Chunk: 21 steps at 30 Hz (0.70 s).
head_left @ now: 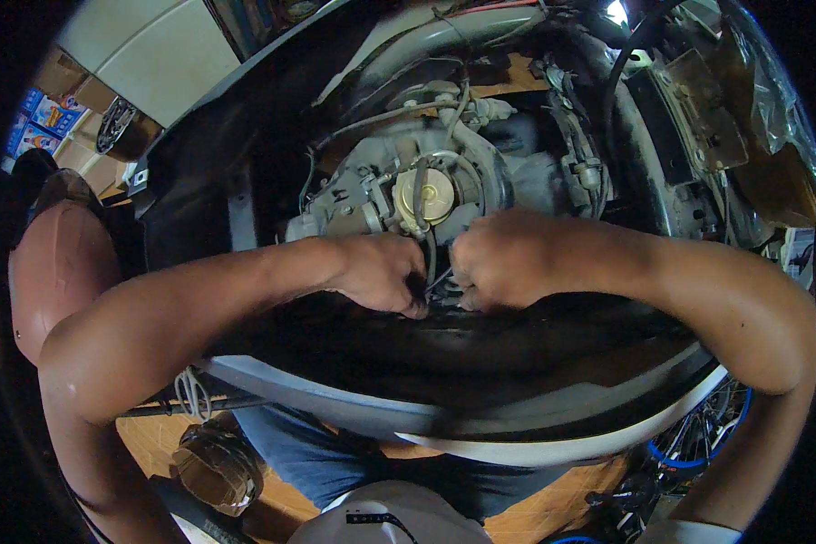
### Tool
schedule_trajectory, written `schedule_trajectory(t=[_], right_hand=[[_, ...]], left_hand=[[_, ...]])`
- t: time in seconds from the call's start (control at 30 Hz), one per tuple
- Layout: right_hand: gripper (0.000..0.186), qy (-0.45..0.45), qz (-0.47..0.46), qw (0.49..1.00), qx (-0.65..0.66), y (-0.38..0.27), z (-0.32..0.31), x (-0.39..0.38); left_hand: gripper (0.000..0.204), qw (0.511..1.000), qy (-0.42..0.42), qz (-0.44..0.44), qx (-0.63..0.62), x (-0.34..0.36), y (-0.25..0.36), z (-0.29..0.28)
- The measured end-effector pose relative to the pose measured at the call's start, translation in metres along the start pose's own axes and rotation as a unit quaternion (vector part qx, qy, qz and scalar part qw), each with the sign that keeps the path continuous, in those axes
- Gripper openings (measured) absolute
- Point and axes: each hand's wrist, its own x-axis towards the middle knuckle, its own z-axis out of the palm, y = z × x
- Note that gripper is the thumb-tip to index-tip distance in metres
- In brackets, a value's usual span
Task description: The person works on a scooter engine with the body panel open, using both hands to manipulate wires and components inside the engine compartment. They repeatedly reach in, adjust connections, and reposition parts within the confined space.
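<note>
Down inside the black body (335,335), both our hands work close together, just below the round gold cap (426,197) of the engine (349,186). A dark hose (432,257) drops from near the cap and runs into the narrow gap between our hands, so it lies to the right of our left fingers and to the left of our right ones. Below it, a thin wire (440,280) slants across the same gap, near the fingertips on both sides.

Our left hand (381,272) reaches in from the left with its back turned up; the fingers are bent downward and bunched together, their tips low beside the gap. Whether they pinch anything we cannot tell, since the hand itself covers the spot. Our right hand (503,258) comes from the opposite side, fingers curled, tips pointing left toward the wire. We cannot tell if they are clamped on it or only beside it.

Around us, the pale rim (562,449) of the body curves between our hands and our jeans (308,458). A bicycle wheel (703,426) stands at lower right, over the wooden floor (553,503), and a clear plastic bag (780,100) hangs at upper right.
</note>
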Motion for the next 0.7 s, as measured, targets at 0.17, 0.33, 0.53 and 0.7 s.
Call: schedule_trajectory(t=[0.17,0.33,0.53,0.7], right_hand=[[0.026,0.015,-0.031,0.999,-0.035,-0.006,-0.004,-0.001],[0.024,-0.028,0.021,0.999,-0.027,-0.007,-0.005,-0.001],[0.022,0.012,-0.042,0.998,-0.033,-0.003,-0.003,-0.001],[0.024,-0.037,-0.009,0.999,-0.023,-0.001,-0.009,0.001]], left_hand=[[0.037,0.999,-0.034,0.013,0.015,-0.004,0.007,-0.007],[0.034,1.000,-0.018,0.013,-0.010,-0.001,0.006,-0.003],[0.034,0.999,-0.026,0.026,-0.005,-0.002,0.011,-0.006],[0.032,0.998,-0.054,-0.032,0.027,-0.010,0.021,-0.028]])
